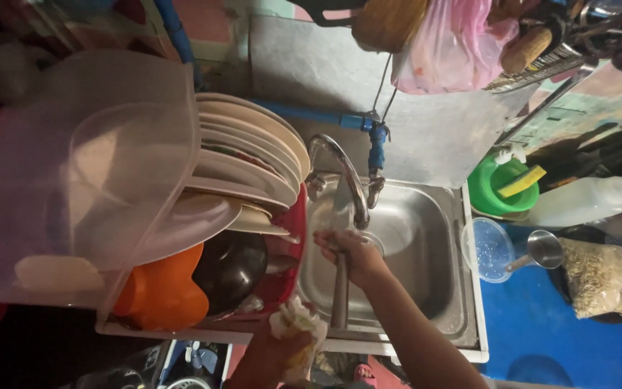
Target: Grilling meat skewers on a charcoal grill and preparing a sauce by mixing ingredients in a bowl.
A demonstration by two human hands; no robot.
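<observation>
Right hand [347, 252] grips utensil [340, 292] under tap [340, 173]; left hand [289, 338] clutches cloth [298, 320]. Wet handle could slip into sink [426, 216].

The steel sink [426, 238] lay open on its right half, where bare basin gave a hand room. The curved faucet [340, 173] arched over the left part, and a long utensil [340, 288] stood below it in the right hand [347, 252]. The dish rack [282, 266] of stacked plates [253, 151] crowded the left rim. A clear bowl [489, 248] and metal funnel [541, 250] sat close on the blue counter [541, 338] at right.
</observation>
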